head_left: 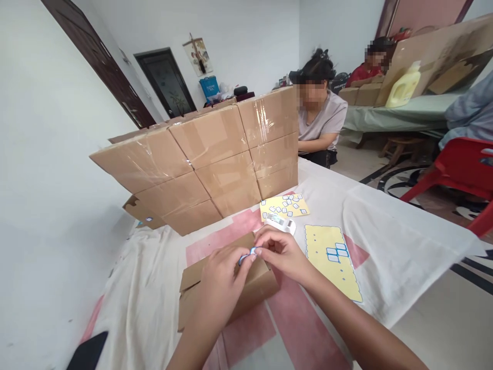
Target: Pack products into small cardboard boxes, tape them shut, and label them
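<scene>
Both hands meet above a small cardboard box (250, 288) in front of me. My left hand (221, 272) is closed, with thumb and forefinger pinching a small white, blue-edged paper piece (253, 251). The fingertips of my right hand (279, 249) pinch the same piece from the other side. It looks bent or doubled; whether it is one piece or two, I cannot tell. Right of my hands lies a yellow sheet (321, 241) bearing several joined white, blue-edged pieces. Farther back is another yellow sheet (285, 206) with similar pieces scattered over it.
A white object with a label (280, 224) lies just beyond my right hand. Taped cardboard boxes (219, 159) form a wall across the table (385, 226). A person (325, 113) sits behind it. A dark flat object (88, 352) is at lower left, a red chair (462, 174) at right.
</scene>
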`<state>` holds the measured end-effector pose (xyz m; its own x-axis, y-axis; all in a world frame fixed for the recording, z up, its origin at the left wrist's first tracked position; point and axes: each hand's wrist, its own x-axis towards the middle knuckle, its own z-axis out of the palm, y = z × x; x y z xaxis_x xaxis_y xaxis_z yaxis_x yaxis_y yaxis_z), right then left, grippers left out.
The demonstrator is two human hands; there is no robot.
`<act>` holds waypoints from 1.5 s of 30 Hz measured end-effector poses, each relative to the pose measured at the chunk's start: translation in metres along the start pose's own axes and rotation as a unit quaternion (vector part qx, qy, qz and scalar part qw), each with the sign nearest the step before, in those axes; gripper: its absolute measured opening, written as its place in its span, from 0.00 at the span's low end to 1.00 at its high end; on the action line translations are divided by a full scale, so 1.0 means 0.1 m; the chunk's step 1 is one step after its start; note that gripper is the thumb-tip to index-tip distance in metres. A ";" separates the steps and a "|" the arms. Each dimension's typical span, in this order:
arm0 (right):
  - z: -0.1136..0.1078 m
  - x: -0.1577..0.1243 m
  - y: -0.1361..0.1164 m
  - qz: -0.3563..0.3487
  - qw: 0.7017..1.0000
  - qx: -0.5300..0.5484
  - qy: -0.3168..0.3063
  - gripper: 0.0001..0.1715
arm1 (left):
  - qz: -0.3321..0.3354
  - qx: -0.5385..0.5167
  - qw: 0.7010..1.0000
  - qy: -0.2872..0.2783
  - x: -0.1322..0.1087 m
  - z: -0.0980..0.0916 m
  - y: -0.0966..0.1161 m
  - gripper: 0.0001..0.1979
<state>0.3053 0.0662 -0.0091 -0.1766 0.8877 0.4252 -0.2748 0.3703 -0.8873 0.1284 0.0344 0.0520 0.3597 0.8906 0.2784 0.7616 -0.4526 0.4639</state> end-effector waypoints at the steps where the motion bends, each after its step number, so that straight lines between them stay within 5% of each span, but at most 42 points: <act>1: 0.00 0.00 -0.01 -0.019 1.000 -0.010 0.004 0.04 | 0.002 0.007 1.000 -0.002 0.00 0.00 0.01 0.15; 19: 0.11 -0.04 0.06 -0.073 0.995 -0.031 0.064 0.09 | 0.036 0.125 0.991 0.038 -0.07 -0.04 0.15 0.14; 30: 0.08 -0.06 0.04 -0.031 0.997 -0.076 0.012 0.07 | -0.073 -0.010 0.997 0.021 -0.26 -0.15 -0.11 0.15; 45: 0.15 -0.11 -0.08 -0.047 0.992 -0.105 -0.045 0.06 | -0.117 -0.068 0.991 -0.020 -0.28 -0.04 -0.10 0.14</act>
<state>0.2949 0.0489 -0.0045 -0.2454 0.8226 0.5129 -0.0923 0.5069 -0.8571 0.1084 0.0134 0.0428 0.2059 0.9715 0.1174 0.7480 -0.2336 0.6212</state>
